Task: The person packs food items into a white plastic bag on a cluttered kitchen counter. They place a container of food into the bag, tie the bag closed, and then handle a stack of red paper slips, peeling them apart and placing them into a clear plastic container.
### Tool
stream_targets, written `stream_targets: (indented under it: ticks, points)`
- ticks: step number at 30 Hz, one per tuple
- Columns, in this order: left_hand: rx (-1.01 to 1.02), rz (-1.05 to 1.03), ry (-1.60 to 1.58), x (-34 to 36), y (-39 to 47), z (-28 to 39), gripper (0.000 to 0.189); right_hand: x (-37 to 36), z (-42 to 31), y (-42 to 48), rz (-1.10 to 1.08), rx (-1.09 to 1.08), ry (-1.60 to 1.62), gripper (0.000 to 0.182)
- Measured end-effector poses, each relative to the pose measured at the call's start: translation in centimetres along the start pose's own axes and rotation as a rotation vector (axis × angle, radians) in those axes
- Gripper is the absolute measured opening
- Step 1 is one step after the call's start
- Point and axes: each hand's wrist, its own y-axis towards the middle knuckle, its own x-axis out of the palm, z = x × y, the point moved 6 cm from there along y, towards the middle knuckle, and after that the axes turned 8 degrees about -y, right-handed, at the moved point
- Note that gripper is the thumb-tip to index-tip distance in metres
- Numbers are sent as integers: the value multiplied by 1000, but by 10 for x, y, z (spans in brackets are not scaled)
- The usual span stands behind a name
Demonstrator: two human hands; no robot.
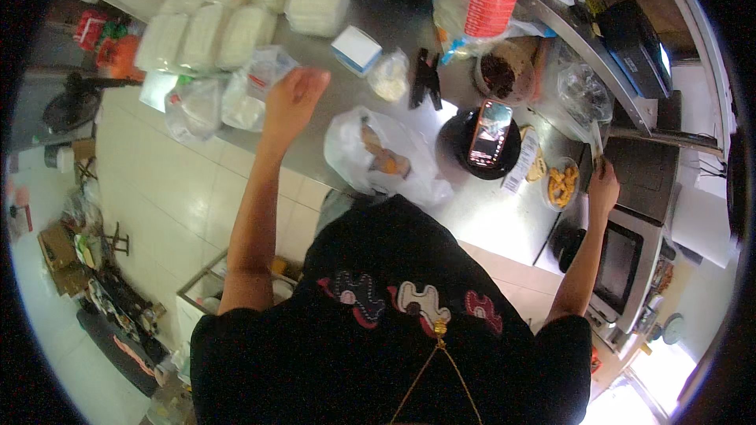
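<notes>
My left hand (pixel 298 91) hovers over the steel counter, beside a knotted clear plastic bag (pixel 245 103). Its fingers are curled and blurred, so I cannot tell whether they hold anything. At the right, my right hand (pixel 603 186) grips a thin pale utensil (pixel 595 137) that points away from me, towards a crumpled clear plastic bag (pixel 585 91). Just left of that hand sits a clear tub of fried food pieces (pixel 562 184). Between my arms, a white plastic bag (pixel 348 144) with brownish contents lies near the counter's front edge.
A lit phone (pixel 491 133) rests on a round black object (pixel 452 141). Behind it stands a tub of dark food (pixel 499 74). Stacked translucent containers (pixel 204 41) fill the back left, near a blue-and-white box (pixel 357 50). A microwave (pixel 617 265) stands at right, below a metal shelf (pixel 585 41).
</notes>
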Motion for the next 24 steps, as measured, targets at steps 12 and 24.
stream_targets:
  ticks: [12,24]
  points:
    - [-514,-113,320,-37,241,-153,62,-8,-100,-213,-251,606,1377,19]
    - [-116,-325,-148,4,224,-124,55,-52,-218,-203,-525,581,1902,25]
